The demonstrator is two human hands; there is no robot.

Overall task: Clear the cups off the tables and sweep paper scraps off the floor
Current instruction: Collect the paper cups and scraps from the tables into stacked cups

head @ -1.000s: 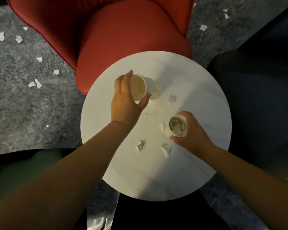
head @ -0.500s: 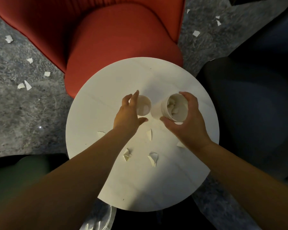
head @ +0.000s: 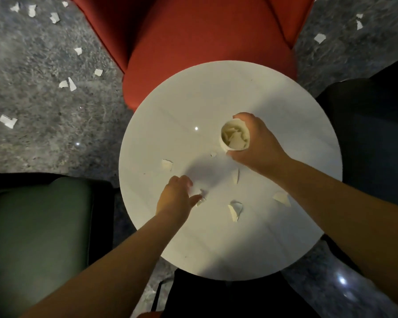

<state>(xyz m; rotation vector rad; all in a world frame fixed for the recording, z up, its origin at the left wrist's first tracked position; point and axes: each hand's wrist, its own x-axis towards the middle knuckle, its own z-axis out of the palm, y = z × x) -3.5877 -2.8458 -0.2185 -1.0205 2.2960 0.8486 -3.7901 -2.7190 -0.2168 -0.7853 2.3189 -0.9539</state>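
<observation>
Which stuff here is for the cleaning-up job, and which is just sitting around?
For the job:
paper cup, gripped by the right hand
paper scraps on the table
paper scraps on the floor
left hand, reaching at a scrap

Just there:
round white table
red chair
green seat

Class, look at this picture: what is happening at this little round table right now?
A person is tidying a round white table. The right hand grips a paper cup stuffed with torn paper. The left hand reaches down to a small scrap near the table's middle. Several more scraps lie on the tabletop, and many others litter the grey floor beside a red chair.
</observation>
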